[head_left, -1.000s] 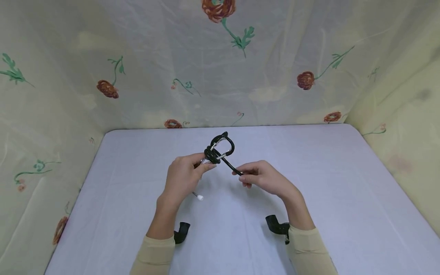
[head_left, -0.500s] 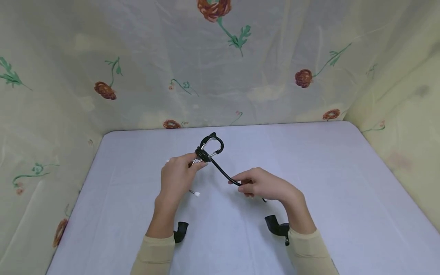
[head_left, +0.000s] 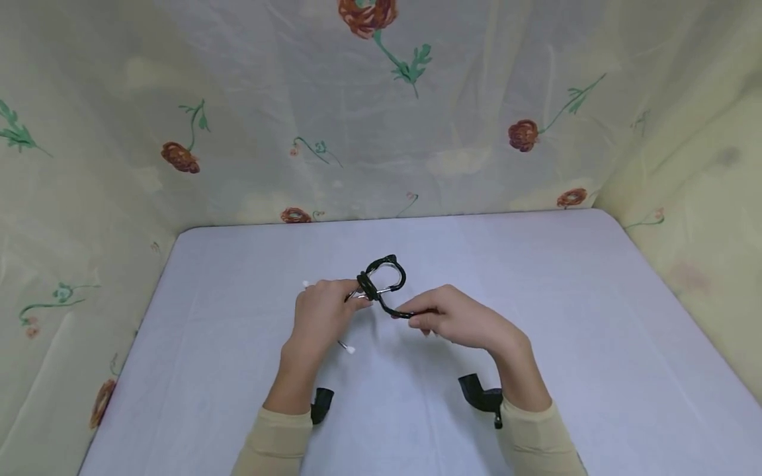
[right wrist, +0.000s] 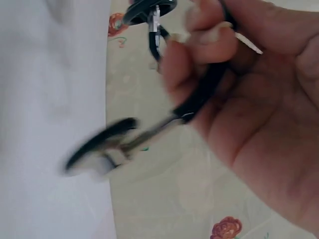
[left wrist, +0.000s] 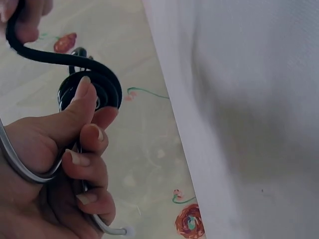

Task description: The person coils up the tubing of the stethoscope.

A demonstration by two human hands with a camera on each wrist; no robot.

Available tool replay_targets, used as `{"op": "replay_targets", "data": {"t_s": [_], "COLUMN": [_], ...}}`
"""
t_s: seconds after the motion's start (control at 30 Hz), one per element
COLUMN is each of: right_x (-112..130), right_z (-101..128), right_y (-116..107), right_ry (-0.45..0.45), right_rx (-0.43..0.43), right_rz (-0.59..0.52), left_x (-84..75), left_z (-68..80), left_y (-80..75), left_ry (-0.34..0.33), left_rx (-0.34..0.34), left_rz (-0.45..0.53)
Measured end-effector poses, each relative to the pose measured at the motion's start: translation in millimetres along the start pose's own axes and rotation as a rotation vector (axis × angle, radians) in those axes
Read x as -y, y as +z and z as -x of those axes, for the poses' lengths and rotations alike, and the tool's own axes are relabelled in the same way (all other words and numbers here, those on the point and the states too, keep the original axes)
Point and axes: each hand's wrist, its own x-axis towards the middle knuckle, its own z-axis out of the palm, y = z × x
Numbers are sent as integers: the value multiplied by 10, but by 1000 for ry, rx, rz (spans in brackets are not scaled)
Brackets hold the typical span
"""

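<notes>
A stethoscope is held between both hands above the table, its black tubing [head_left: 367,285] wound round the metal ear tubes [left wrist: 35,177]. My left hand [head_left: 321,311] pinches the wound part, thumb pressed on the coil and fingers curled round the metal. One white ear tip [head_left: 350,350] sticks out below this hand, another past its far side. Beyond the coil stands a black loop [head_left: 401,274] with silver metal in it. My right hand [head_left: 458,317] grips the loose tubing to the right of the coil. From that hand hangs the blurred chestpiece [right wrist: 102,141], seen in the right wrist view.
A white cloth covers the table [head_left: 595,297]. Pale curtains [head_left: 464,132] with printed flowers rise along its back and sides. Black curved mounts, one at the left wrist [head_left: 322,404] and one at the right wrist [head_left: 479,395], stick out inward from the sleeves.
The coil shifted left, then back right and nearer the person, together with the left hand. The tubing between the hands went from straight to a short bend, as the hands came closer.
</notes>
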Motion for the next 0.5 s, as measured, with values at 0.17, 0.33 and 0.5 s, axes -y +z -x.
{"op": "replay_targets", "data": {"t_s": [0.17,0.33,0.5], "right_x": [-15,-48,-98], "right_z": [13,29,39], "right_y": [-40,-83,-123], "right_ry": [-85,-156,-168], "right_rx": [-156,-291,-378], "right_rz": [11,1,-32], "left_x": [-76,-196,-286], "left_z": [14,46,88], "left_y": [63,88,73], "left_ry": [64,176,288], "left_rx": [98,177,245], "left_rz": [-4,3,26]}}
